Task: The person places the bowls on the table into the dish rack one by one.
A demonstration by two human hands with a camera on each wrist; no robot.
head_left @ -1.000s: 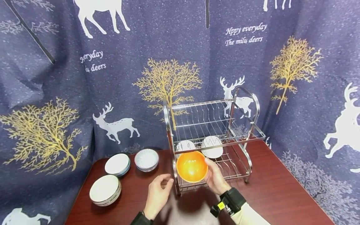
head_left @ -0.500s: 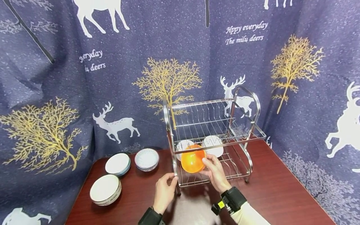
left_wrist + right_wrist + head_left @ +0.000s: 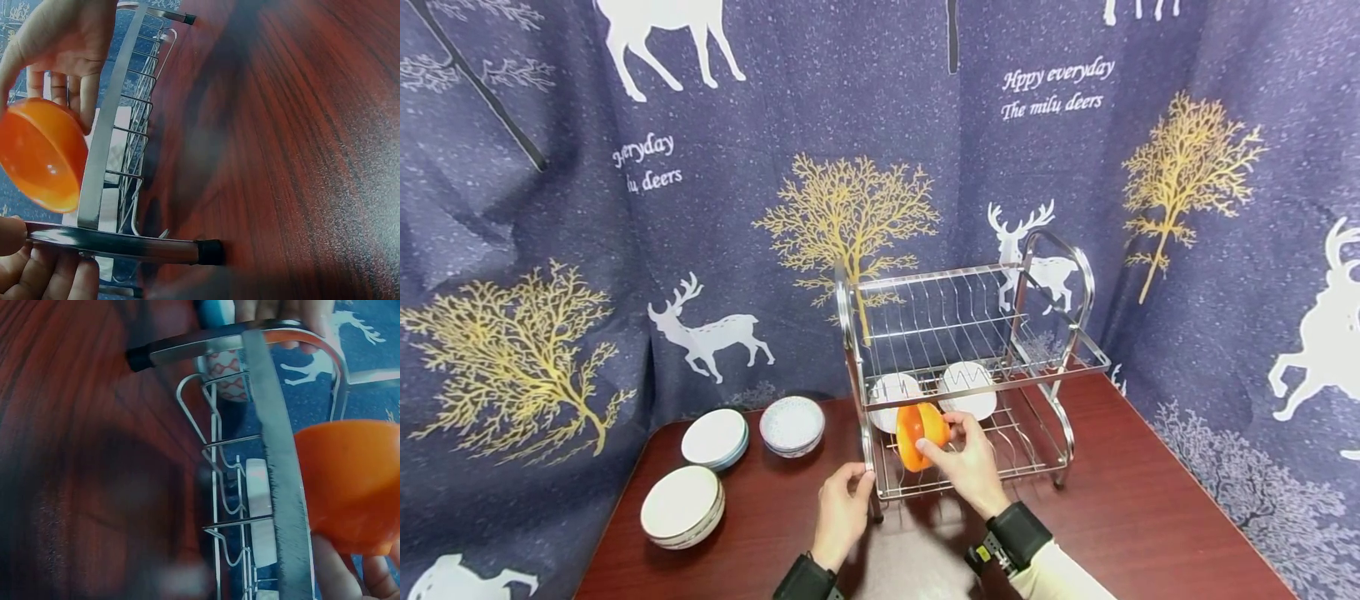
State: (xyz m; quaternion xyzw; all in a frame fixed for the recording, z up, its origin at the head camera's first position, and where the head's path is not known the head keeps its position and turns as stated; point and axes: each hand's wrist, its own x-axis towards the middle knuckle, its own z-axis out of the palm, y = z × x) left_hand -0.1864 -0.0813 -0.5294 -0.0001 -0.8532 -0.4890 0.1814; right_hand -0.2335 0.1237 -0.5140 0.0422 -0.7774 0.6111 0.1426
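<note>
We've got right fingers (image 3: 938,457) pinching a glossy orange bowl (image 3: 934,425) at the shiny metal rack (image 3: 1000,385), left fingers (image 3: 81,278) gripping its post (image 3: 125,244), "Hppy everyday" fabric (image 3: 962,167) behind it.

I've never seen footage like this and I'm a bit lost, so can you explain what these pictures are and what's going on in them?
There is no machine here, just a person using two bare hands. The wide picture comes from a camera worn on the head, looking forward and down. The other two come from cameras worn on the left and right wrists, so their scenes look turned sideways.

The right hand holds an orange bowl, tipped on its side, by the lower level of a metal dish rack. Whether the bowl touches the wires is hard to tell. The left hand grips the rack's near left leg. Two white dishes sit on that lower level, and pale bowls stand left of it on the reddish-brown table.
</note>
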